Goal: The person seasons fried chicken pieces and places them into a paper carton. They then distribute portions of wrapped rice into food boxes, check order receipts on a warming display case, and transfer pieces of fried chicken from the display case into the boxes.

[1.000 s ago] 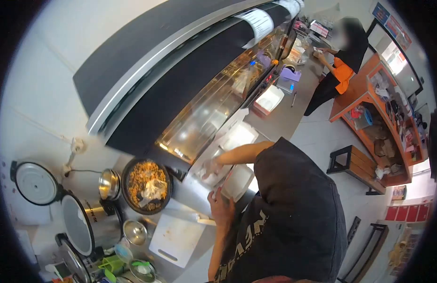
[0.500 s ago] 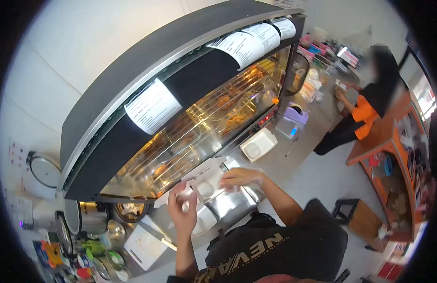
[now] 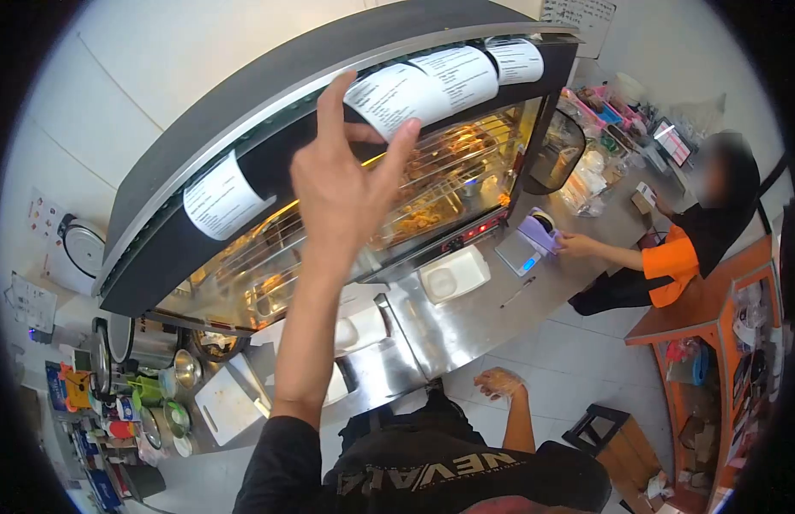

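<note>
My left hand (image 3: 342,184) is raised in front of the heated display cabinet (image 3: 269,206), index finger and thumb spread apart with nothing between them. Its index fingertip overlaps the left edge of a printed paper slip (image 3: 397,98) hanging from the cabinet's upper rail; I cannot tell whether they touch. More slips hang on both sides, including a paper slip (image 3: 222,197) to the left. Low beside my body, past the counter edge, my right hand (image 3: 498,383) wears a clear plastic glove. Its fingers are loosely bent and apart, holding nothing visible. Fried food (image 3: 432,214) sits behind the cabinet glass.
White containers (image 3: 456,276) stand on the steel counter (image 3: 432,338). Farther right are a small scale (image 3: 519,254) and a purple tape dispenser (image 3: 539,231), which a co-worker's hand (image 3: 577,245) touches. A cutting board (image 3: 228,403) lies at left; a stool (image 3: 620,445) stands behind right.
My left hand has risen from above the counter to the hanging slips. My gloved right hand has dropped from the containers to my side. The co-worker's hand has reached to the tape dispenser.
</note>
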`<state>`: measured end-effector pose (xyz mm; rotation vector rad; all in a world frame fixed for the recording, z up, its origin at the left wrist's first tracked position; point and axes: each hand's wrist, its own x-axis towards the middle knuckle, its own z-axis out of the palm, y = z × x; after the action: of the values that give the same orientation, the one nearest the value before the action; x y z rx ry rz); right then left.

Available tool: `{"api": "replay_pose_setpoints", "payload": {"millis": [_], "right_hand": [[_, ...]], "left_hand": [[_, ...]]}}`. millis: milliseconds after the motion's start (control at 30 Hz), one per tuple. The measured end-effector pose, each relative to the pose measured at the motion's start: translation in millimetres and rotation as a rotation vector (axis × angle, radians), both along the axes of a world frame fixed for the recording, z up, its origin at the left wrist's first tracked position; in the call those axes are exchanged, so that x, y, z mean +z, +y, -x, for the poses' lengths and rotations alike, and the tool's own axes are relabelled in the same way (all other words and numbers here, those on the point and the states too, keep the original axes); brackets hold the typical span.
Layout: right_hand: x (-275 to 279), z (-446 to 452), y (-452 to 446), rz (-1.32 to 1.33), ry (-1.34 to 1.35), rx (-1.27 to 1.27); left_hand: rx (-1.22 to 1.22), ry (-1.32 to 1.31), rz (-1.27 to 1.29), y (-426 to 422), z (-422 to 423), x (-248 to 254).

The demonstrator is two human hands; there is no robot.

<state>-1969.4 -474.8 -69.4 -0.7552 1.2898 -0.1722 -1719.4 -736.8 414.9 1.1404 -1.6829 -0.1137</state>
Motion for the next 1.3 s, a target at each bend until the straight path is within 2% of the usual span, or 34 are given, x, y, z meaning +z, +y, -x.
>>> {"api": "replay_pose_setpoints", "payload": {"millis": [67,133,200,333,433,533,700,800,900,933,967,1000,1067,1133,1200,1267,1300], "right_hand": [[-8,8,0,-0.009,-0.001,-0.014],[-9,8,-6,-0.051,0.099,-0.011],[0,14,-10,-0.037,0.084,-0.043],[-1,29,-8,-0.009,0.142,-0.078],[-23,42,-6,-0.05,0.005,-0.183],[-33,38,-6,0.062,0.18,-0.07],[-53,33,15,0.08,-0.03,-0.384],[-105,32,44,0.022,-0.086,-0.53],[-163,32,88,-0.148,0.046,-0.554],[-151,25,96,-0.226,0.181,-0.519],[-168,24,119,-0.343,0.117,-0.664],[-172,26,130,-0.364,0.124,-0.629],[-158,27,139,-0.065,0.302,-0.057],[-143,30,139,0.222,0.461,0.392],[-127,38,130,0.438,0.547,0.67],[-113,43,118,0.631,0.604,0.843],[-110,44,106,0.65,0.592,0.845]], "left_hand": [[0.086,-0.189,-0.052,-5,-3,6],[0.172,-0.237,-0.095,-1,-5,14],[0.229,-0.31,-0.139,4,-11,21],[0.293,-0.355,0.03,23,-6,26],[0.027,-0.188,0.141,41,12,15],[-0.158,-0.07,0.023,38,34,-5],[-0.29,-0.001,0.023,27,63,-21],[-0.161,0.117,0.093,36,48,-28],[0.067,0.21,0.26,58,5,-43],[0.134,0.232,0.334,63,-10,-53],[0.18,0.243,0.343,63,-39,-68],[0.215,0.356,0.427,61,-60,-72],[0.26,0.581,0.604,51,-95,-71],[0.281,0.467,0.407,53,-124,-60],[0.322,0.366,0.267,55,-138,-56],[0.372,0.27,0.188,54,-143,-56],[0.447,0.194,0.168,55,-142,-56]]}}
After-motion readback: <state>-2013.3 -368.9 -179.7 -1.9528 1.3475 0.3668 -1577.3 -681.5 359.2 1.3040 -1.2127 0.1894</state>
